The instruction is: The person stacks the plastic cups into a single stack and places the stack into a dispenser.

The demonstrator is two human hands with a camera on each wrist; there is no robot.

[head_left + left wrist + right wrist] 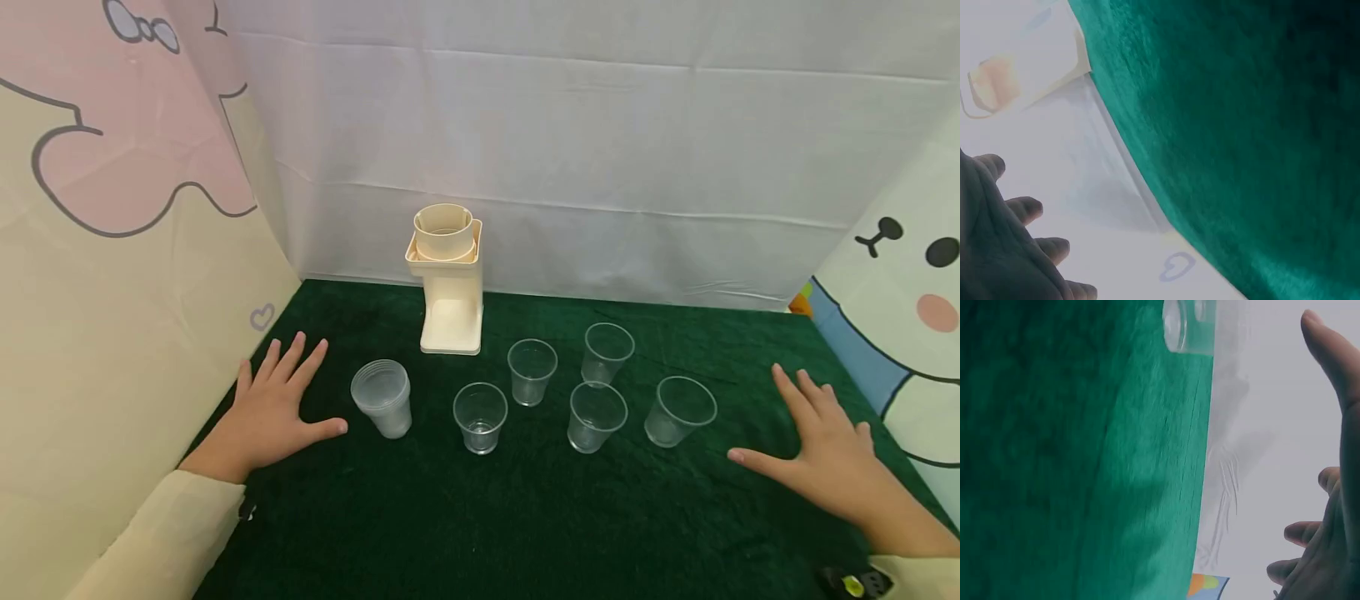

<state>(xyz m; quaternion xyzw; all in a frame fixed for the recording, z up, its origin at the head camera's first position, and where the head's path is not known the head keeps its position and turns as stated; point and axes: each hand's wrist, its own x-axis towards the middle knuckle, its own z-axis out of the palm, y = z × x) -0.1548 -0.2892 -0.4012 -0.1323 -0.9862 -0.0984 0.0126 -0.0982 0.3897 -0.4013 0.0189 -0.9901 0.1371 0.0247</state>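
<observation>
Inspector: Reference point is the cream stand (452, 312) on the green bench (480, 525). Nearest items first.

Clerk: Right hand (832, 458), well to the stand's right and nearer the viewer. Fingers extended and apart, thumb spread wide. Left hand (273, 412), left of the stand and nearer; fingers straight, fanned apart. Contact with the bench cannot be told for either.

Inspector: Cups?

Clerk: Front row, all nearer than the stand. Cup stack (382, 402), nested, in front and to its left. First cup (480, 421), almost directly in front. Second cup (596, 421), front right. Third cup (678, 408), farther to the stand's right.

Inspector: Beyond those?

Clerk: Fourth cup (532, 373), close in front and right of the stand. Fifth cup (607, 354), farther right; its outline overlaps the second cup's, contact undetermined. All clear, mouths upward.

Inspector: The stand?

Clerk: Upright, round sleeve (445, 243) on top. White cloth (600, 125) hangs behind it.
</observation>
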